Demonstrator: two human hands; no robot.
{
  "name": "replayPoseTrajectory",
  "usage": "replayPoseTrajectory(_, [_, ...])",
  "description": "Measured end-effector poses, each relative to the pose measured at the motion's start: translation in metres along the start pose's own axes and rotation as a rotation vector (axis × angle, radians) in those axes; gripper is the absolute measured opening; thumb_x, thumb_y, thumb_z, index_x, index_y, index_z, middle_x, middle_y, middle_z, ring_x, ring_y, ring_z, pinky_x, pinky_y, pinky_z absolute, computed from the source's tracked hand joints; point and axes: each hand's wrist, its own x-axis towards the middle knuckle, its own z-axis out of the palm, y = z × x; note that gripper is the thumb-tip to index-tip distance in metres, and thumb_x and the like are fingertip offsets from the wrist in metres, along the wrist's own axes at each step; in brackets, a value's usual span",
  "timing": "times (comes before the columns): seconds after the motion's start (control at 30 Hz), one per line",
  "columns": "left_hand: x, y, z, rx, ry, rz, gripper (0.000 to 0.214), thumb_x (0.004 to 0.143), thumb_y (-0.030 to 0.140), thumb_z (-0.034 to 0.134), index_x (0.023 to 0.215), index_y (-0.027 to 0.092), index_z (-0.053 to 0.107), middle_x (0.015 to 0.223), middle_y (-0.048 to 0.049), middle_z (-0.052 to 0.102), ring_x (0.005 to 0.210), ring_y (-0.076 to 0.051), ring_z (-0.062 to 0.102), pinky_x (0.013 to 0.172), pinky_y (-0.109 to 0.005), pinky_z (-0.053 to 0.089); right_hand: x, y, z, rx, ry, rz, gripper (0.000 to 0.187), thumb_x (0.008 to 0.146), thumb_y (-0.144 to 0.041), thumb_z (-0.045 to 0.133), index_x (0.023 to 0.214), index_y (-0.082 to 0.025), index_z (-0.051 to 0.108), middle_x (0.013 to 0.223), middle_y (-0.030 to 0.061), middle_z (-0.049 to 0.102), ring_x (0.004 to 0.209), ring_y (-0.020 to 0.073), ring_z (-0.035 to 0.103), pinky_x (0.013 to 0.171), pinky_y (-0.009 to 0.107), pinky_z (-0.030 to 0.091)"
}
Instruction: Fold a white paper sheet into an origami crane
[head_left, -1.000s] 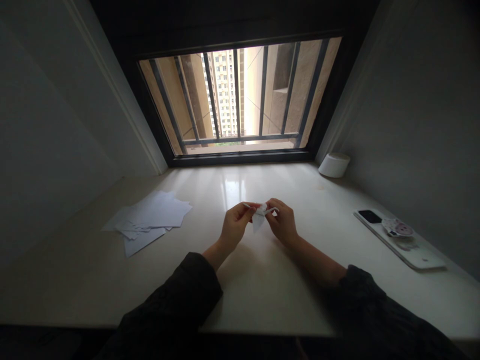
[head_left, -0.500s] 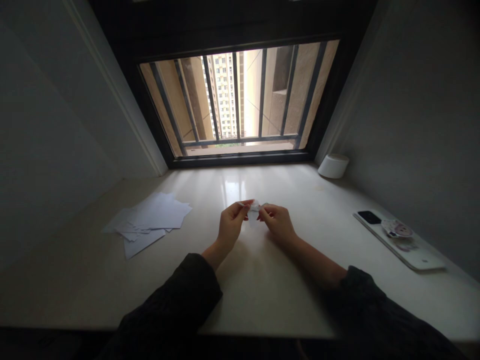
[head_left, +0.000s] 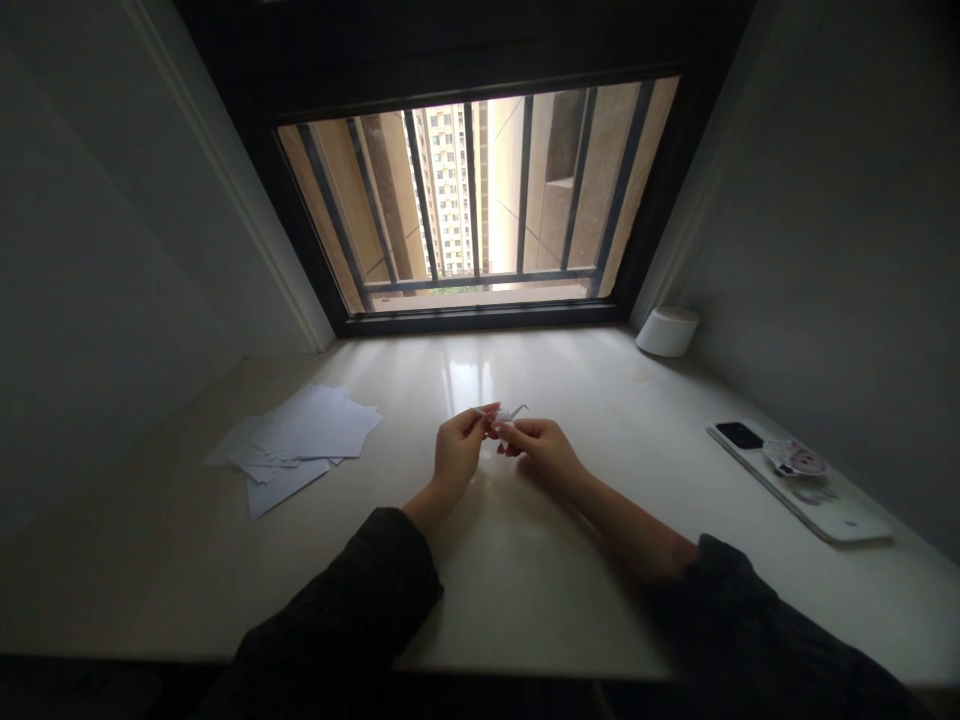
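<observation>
A small white folded paper crane (head_left: pixel 511 415) is held between my two hands, above the middle of the pale sill. Its thin bent point sticks out to the upper right. My left hand (head_left: pixel 457 446) pinches it from the left with thumb and fingers. From the right, my right hand (head_left: pixel 546 444) is closed on its lower part, thumb against the paper. Fingers hide much of the folded body. A loose pile of white paper sheets (head_left: pixel 319 425) lies to the left of my hands.
At the right lies a phone in a pale case (head_left: pixel 806 490), a round character grip (head_left: pixel 796 458) on its back. A white cylindrical object (head_left: pixel 667 332) stands in the far right corner. Behind the sill (head_left: pixel 480 600) is a dark-framed window (head_left: pixel 480 319) with bars outside.
My right hand has shifted left, closer to the left hand, and grips the paper lower down. The crane's bent point now shows above the right fingers. My left hand has barely moved.
</observation>
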Motion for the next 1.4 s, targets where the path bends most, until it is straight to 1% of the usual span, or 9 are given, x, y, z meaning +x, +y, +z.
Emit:
replayPoseTrajectory(0.23, [0.0,-0.001,0.0,0.023,-0.017,0.009,0.029,0.078,0.034,0.06,0.098,0.016,0.071,0.087,-0.0066,0.071,0.077,-0.016,0.062,0.072,-0.029,0.049,-0.001,-0.002,-0.002,-0.001,0.05,0.003,0.037,0.064,-0.052,0.07,0.055,-0.016,0.066,0.053,0.0024,0.061,0.056,0.0128,0.052,0.059,0.026,0.039])
replayPoseTrajectory(0.47, [0.002,0.0,-0.001,0.015,0.018,-0.017,0.028,0.078,0.033,0.06,0.098,0.016,0.071,0.093,-0.0077,0.071,0.076,-0.016,0.062,0.07,-0.029,0.05,-0.001,-0.002,-0.002,0.021,-0.006,0.005,0.036,0.064,-0.052,0.07,0.059,-0.016,0.069,0.056,0.0035,0.063,0.055,0.0123,0.052,0.058,0.027,0.039])
replayPoseTrajectory(0.57, [0.004,-0.001,-0.003,-0.012,-0.029,-0.014,0.026,0.077,0.031,0.061,0.097,0.017,0.071,0.098,-0.0079,0.071,0.08,-0.017,0.063,0.074,-0.031,0.051,0.0,0.0,-0.003,0.021,0.023,-0.003,0.037,0.064,-0.052,0.07,0.058,-0.015,0.068,0.056,0.0041,0.063,0.055,0.0125,0.051,0.057,0.027,0.04])
replayPoseTrajectory(0.73, [0.007,0.002,-0.006,-0.048,-0.103,0.011,0.03,0.073,0.029,0.067,0.101,0.017,0.07,0.096,-0.0073,0.072,0.083,-0.019,0.065,0.082,-0.036,0.05,0.002,0.002,-0.005,0.086,0.039,-0.002,0.04,0.065,-0.054,0.068,0.066,-0.014,0.07,0.058,0.0049,0.063,0.055,0.0128,0.052,0.056,0.027,0.042])
replayPoseTrajectory(0.83, [0.006,0.005,-0.007,-0.067,-0.138,-0.006,0.036,0.069,0.026,0.071,0.103,0.017,0.068,0.095,-0.0072,0.072,0.086,-0.021,0.066,0.086,-0.038,0.05,0.003,0.002,-0.005,0.105,0.029,-0.009,0.039,0.065,-0.054,0.068,0.064,-0.015,0.069,0.057,0.0047,0.063,0.054,0.0125,0.052,0.056,0.027,0.042])
replayPoseTrajectory(0.97, [0.005,0.004,-0.007,-0.066,-0.102,-0.006,0.036,0.065,0.027,0.074,0.099,0.015,0.069,0.089,-0.0081,0.073,0.082,-0.022,0.068,0.082,-0.039,0.053,0.001,-0.001,-0.003,0.062,0.004,-0.019,0.039,0.066,-0.054,0.068,0.059,-0.015,0.067,0.057,0.0049,0.063,0.054,0.0128,0.052,0.057,0.028,0.041])
replayPoseTrajectory(1.13, [0.006,-0.002,-0.009,-0.032,-0.072,0.005,0.033,0.067,0.029,0.072,0.096,0.014,0.07,0.083,-0.0075,0.073,0.072,-0.02,0.068,0.073,-0.035,0.054,-0.002,-0.003,-0.001,0.008,-0.022,0.003,0.04,0.067,-0.055,0.066,0.066,-0.015,0.07,0.055,0.0037,0.063,0.053,0.0123,0.052,0.057,0.027,0.041])
replayPoseTrajectory(1.27, [0.006,-0.007,-0.01,0.01,-0.085,0.01,0.03,0.067,0.027,0.072,0.094,0.016,0.071,0.089,-0.0084,0.073,0.083,-0.022,0.068,0.077,-0.034,0.053,-0.002,-0.002,-0.001,-0.022,0.018,0.001,0.036,0.063,-0.051,0.071,0.058,-0.016,0.066,0.056,0.0031,0.064,0.055,0.0126,0.053,0.059,0.027,0.041])
replayPoseTrajectory(1.4, [0.007,-0.007,-0.01,0.009,-0.114,-0.003,0.029,0.069,0.025,0.069,0.096,0.016,0.071,0.091,-0.009,0.072,0.086,-0.024,0.068,0.078,-0.037,0.054,-0.003,-0.002,-0.002,-0.05,0.009,-0.042,0.033,0.061,-0.047,0.073,0.053,-0.016,0.063,0.056,0.0018,0.062,0.056,0.0125,0.052,0.058,0.026,0.04])
